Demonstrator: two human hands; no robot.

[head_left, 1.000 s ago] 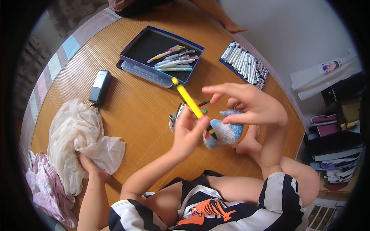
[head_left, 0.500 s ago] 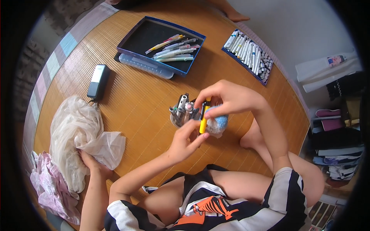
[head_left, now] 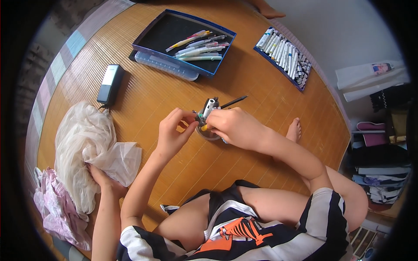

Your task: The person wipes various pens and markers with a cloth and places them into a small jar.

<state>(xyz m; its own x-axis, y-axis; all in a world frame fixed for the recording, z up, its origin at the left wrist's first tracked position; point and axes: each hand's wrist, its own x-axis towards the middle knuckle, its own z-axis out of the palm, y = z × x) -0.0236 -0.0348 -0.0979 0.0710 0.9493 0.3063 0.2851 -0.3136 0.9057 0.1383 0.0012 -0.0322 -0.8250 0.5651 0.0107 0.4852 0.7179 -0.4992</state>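
A clear cup [head_left: 209,135] packed with pens stands on the wooden mat in front of me. My right hand [head_left: 237,126] reaches over it from the right, its fingers closed on a yellow pen [head_left: 204,128] low among the others. At the cup's left side, my left hand [head_left: 170,130] has its thumb and fingertips drawn together against the pens; what they pinch is too small to tell. A white pen [head_left: 210,105] stands upright in the cup. Beyond my right hand, a dark, slim stick [head_left: 234,102] slants out. Only a sliver of something blue shows beneath that hand.
Farther off are a blue-edged box lid [head_left: 152,48] holding several pens, a clear plastic case [head_left: 163,66] under it, and a tray of white tubes [head_left: 283,54]. Sheer cream cloth [head_left: 80,143] and a black-and-silver box [head_left: 110,85] lie left. Someone's foot [head_left: 271,11] shows at the far edge.
Both hands have come down to the cup, the right one carrying the yellow pen, which was held up between them. The dark stick now shows; the fluffy blue thing is mostly hidden.
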